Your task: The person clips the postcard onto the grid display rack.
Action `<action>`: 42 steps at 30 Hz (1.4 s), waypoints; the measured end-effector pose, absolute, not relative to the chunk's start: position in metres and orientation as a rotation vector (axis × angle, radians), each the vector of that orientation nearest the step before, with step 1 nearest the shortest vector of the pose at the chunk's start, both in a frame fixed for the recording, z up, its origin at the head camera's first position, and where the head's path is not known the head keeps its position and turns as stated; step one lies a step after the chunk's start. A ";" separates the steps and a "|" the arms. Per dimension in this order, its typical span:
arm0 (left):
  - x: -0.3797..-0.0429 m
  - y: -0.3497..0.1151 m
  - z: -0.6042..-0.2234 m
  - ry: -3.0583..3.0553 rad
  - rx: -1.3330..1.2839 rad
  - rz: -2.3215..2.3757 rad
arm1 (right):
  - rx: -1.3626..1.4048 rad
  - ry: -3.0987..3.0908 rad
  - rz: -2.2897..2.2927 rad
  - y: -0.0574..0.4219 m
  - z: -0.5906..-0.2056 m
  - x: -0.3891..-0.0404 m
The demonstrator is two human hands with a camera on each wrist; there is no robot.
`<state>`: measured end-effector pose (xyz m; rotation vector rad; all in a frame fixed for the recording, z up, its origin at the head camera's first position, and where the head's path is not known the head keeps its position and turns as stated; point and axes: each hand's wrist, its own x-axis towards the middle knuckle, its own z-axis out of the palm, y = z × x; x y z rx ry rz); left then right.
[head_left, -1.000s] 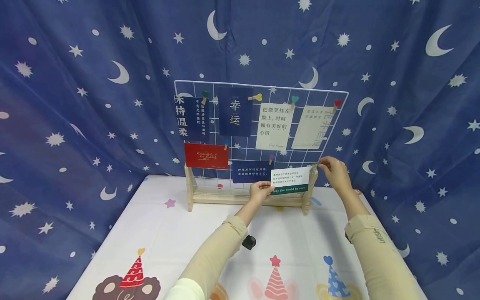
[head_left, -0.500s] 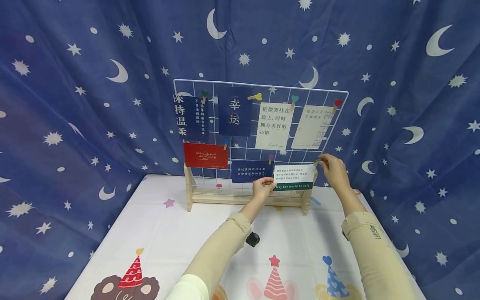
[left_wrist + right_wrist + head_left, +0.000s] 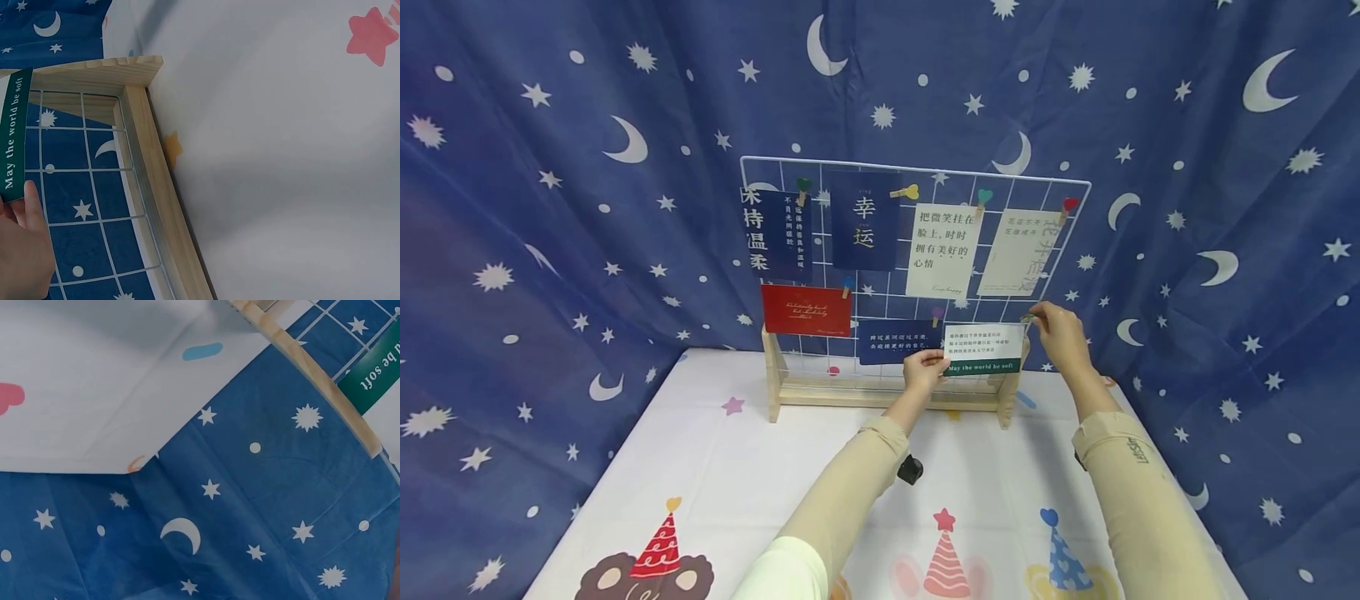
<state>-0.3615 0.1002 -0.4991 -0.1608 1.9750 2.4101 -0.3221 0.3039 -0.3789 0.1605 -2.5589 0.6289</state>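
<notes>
My left hand (image 3: pixel 922 371) pinches the left edge of a white and green card (image 3: pixel 983 340) against the lower right of a white wire grid (image 3: pixel 1000 175). In the left wrist view, the fingers (image 3: pixel 35 209) grip the end of that card. At the card's upper right corner, my right hand (image 3: pixel 1062 335) pinches a small clip with a green end (image 3: pixel 1027 318), mostly covered by the fingertips. Whether the clip bites on card and wire cannot be told. Only a sliver of the right hand shows at the edge of the right wrist view.
Several other cards hang on the grid by heart-topped clips, among them a red card (image 3: pixel 807 310) and a dark blue card (image 3: pixel 898 342) beside my left hand. A wooden stand (image 3: pixel 850 395) holds the grid on a white patterned tablecloth (image 3: pixel 715 467). A starry blue curtain (image 3: pixel 647 192) hangs behind.
The white and green card has risen and straightened against the grid, shifting right towards the stand's post. My right hand has brought the clip in to the card's upper right corner.
</notes>
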 end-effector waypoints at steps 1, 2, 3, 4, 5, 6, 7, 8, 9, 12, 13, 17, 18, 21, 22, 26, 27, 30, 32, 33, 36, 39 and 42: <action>-0.364 0.100 -0.502 1.969 -0.152 2.414 | 0.160 -2.566 0.624 0.304 -0.379 -0.323; -0.366 0.100 -0.504 1.954 -0.153 2.420 | 0.163 -2.572 0.617 0.304 -0.378 -0.324; -0.364 0.101 -0.504 1.965 -0.149 2.434 | 0.167 -2.578 0.609 0.304 -0.378 -0.324; -0.367 0.101 -0.507 1.958 -0.156 2.435 | 0.171 -2.585 0.604 0.304 -0.378 -0.325; -0.372 0.102 -0.512 1.961 -0.170 2.439 | 0.179 -2.591 0.601 0.304 -0.377 -0.325; -0.376 0.103 -0.517 1.966 -0.175 2.435 | 0.184 -2.599 0.598 0.305 -0.377 -0.326; -0.380 0.104 -0.521 1.974 -0.169 2.436 | 0.189 -2.609 0.594 0.305 -0.376 -0.326; -0.385 0.106 -0.528 1.983 -0.164 2.431 | 0.195 -2.617 0.589 0.305 -0.375 -0.327; -0.393 0.108 -0.538 1.996 -0.140 2.452 | 0.197 -2.627 0.587 0.305 -0.375 -0.327; -0.413 0.115 -0.563 1.993 -0.147 2.443 | 0.215 -2.653 0.566 0.304 -0.371 -0.326; -0.417 0.117 -0.570 1.995 -0.131 2.461 | 0.221 -2.661 0.558 0.304 -0.370 -0.325; -0.404 0.115 -0.559 1.984 -0.132 2.465 | 0.242 -2.681 0.531 0.302 -0.366 -0.324; -0.392 0.112 -0.545 1.984 -0.131 2.484 | 0.247 -2.684 0.529 0.302 -0.365 -0.324; -0.380 0.108 -0.529 1.940 -0.153 2.510 | 0.255 -2.692 0.521 0.301 -0.363 -0.325; -0.375 0.107 -0.522 1.933 -0.171 2.513 | 0.257 -2.695 0.518 0.300 -0.362 -0.325; -0.357 0.101 -0.493 1.911 -0.259 2.454 | 0.250 -2.705 0.489 0.297 -0.360 -0.326; -0.350 0.100 -0.482 1.930 -0.272 2.442 | 0.249 -2.706 0.480 0.296 -0.359 -0.326; -0.335 0.097 -0.459 1.951 -0.340 2.429 | 0.256 -2.721 0.460 0.295 -0.356 -0.329; -0.331 0.097 -0.454 1.961 -0.357 2.443 | 0.256 -2.743 0.456 0.294 -0.354 -0.331; -0.330 0.098 -0.454 1.970 -0.363 2.444 | 0.253 -2.753 0.452 0.294 -0.354 -0.331; -0.329 0.098 -0.453 1.958 -0.389 2.453 | 0.232 -2.777 0.457 0.292 -0.354 -0.332; -0.329 0.102 -0.454 1.975 -0.416 2.463 | 0.233 -2.778 0.462 0.292 -0.353 -0.332; -0.329 0.105 -0.453 1.996 -0.444 2.472 | 0.268 -2.783 0.447 0.292 -0.352 -0.333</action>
